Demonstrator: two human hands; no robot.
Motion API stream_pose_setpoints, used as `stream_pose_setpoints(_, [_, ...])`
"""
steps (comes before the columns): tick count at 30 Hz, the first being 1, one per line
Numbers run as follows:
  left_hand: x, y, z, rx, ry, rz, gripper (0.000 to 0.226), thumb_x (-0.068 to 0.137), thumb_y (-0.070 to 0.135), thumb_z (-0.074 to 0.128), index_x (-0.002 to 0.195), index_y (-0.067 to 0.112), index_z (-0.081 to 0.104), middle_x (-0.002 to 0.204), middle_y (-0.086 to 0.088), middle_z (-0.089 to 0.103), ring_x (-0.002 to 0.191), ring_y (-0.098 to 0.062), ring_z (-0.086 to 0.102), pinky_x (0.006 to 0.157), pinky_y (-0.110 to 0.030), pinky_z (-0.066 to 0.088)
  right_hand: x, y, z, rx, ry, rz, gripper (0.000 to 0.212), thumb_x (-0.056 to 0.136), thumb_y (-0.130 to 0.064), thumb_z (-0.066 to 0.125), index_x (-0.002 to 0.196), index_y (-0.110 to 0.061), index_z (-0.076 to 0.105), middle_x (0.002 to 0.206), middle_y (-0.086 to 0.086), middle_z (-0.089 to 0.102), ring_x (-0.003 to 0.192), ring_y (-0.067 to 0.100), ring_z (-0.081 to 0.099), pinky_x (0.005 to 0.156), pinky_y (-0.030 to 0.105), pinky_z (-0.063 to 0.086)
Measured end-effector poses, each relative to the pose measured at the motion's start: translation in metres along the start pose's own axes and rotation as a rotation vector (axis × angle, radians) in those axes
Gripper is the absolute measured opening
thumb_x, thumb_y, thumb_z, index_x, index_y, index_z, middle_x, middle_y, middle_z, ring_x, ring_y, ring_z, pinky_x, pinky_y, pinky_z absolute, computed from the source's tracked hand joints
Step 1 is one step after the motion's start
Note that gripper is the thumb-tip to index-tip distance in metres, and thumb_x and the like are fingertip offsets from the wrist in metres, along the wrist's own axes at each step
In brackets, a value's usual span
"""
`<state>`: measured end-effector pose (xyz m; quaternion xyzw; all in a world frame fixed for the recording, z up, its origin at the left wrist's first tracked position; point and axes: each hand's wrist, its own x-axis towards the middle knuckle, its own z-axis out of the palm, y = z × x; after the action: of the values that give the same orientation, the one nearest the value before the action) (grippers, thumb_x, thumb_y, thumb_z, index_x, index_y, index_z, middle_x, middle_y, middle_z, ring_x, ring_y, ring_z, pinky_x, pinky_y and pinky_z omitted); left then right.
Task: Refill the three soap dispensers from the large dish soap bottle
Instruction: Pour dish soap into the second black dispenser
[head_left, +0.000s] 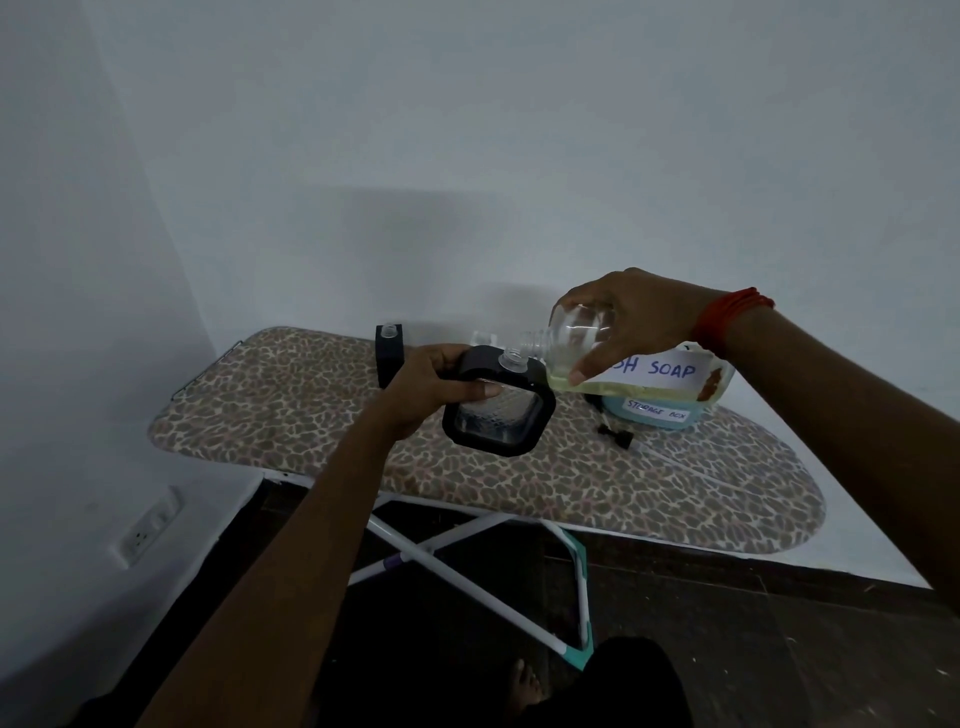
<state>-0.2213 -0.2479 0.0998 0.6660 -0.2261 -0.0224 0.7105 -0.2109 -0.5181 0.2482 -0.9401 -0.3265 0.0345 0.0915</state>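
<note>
2 hands (431, 387) (634, 317), 2 dispensers (498, 402) (389, 356) (3rd unclear), 1 soap bottle (670, 370), 1 box (655, 415)

Single head-worn wide-angle cam, looking forward and down from above and behind both forearms (311, 519); the fingers (480, 388) sit near mid-frame, close to the lens. The surface (311, 405) runs under and beyond the fingers, the wall (467, 130) fills everything above and behind them, and the floor (727, 623) with a bare foot (524, 680) lies nearer the wearer than the fingers, at the bottom edge.
</note>
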Motion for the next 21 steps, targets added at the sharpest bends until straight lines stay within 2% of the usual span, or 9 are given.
stream_pose_setpoints(5, [0.002, -0.004, 0.001, 0.01, 0.0, 0.001, 0.038, 0.081, -0.007, 0.075, 0.114, 0.011, 0.073, 0.104, -0.004, 0.078, 0.097, -0.02, 0.074, 0.082, -0.027, 0.058, 0.002, 0.001, -0.001, -0.021, -0.011, 0.014, 0.076, 0.06, -0.068, 0.083, 0.125, -0.033, 0.062, 0.106, -0.017, 0.067, 0.093, 0.007, 0.061, 0.082, 0.023, 0.039])
stream_pose_setpoints(12, [0.002, -0.006, 0.001, -0.035, -0.023, 0.034, 0.039, 0.078, 0.003, 0.079, 0.11, 0.025, 0.078, 0.106, -0.002, 0.078, 0.099, -0.018, 0.074, 0.083, -0.025, 0.057, 0.003, 0.0, -0.002, -0.05, -0.02, 0.015, 0.076, 0.063, -0.066, 0.084, 0.126, -0.031, 0.061, 0.105, -0.015, 0.067, 0.088, 0.005, 0.058, 0.082, 0.022, 0.037])
stream_pose_setpoints(15, [0.003, -0.007, 0.001, -0.043, -0.022, 0.035, 0.039, 0.076, 0.009, 0.08, 0.11, 0.027, 0.078, 0.106, -0.001, 0.078, 0.1, -0.018, 0.074, 0.083, -0.025, 0.057, 0.002, -0.003, -0.004, -0.04, -0.028, 0.01, 0.067, 0.063, -0.064, 0.085, 0.119, -0.038, 0.062, 0.1, -0.018, 0.068, 0.084, -0.003, 0.059, 0.074, 0.016, 0.037])
stream_pose_setpoints(18, [0.004, -0.009, -0.001, -0.043, -0.015, 0.032, 0.04, 0.074, 0.012, 0.081, 0.113, 0.021, 0.076, 0.107, -0.003, 0.078, 0.1, -0.019, 0.074, 0.083, -0.025, 0.057, 0.002, -0.005, -0.006, -0.028, -0.04, -0.007, 0.055, 0.063, -0.063, 0.086, 0.109, -0.045, 0.059, 0.096, -0.018, 0.069, 0.082, -0.003, 0.061, 0.071, 0.014, 0.037])
stream_pose_setpoints(21, [0.005, -0.012, -0.001, -0.036, -0.007, 0.029, 0.042, 0.075, 0.009, 0.08, 0.116, 0.014, 0.073, 0.107, -0.003, 0.078, 0.1, -0.019, 0.074, 0.084, -0.026, 0.057, 0.002, -0.008, -0.008, -0.045, -0.044, -0.013, 0.054, 0.064, -0.063, 0.085, 0.107, -0.045, 0.058, 0.097, -0.018, 0.07, 0.083, 0.0, 0.062, 0.072, 0.016, 0.038])
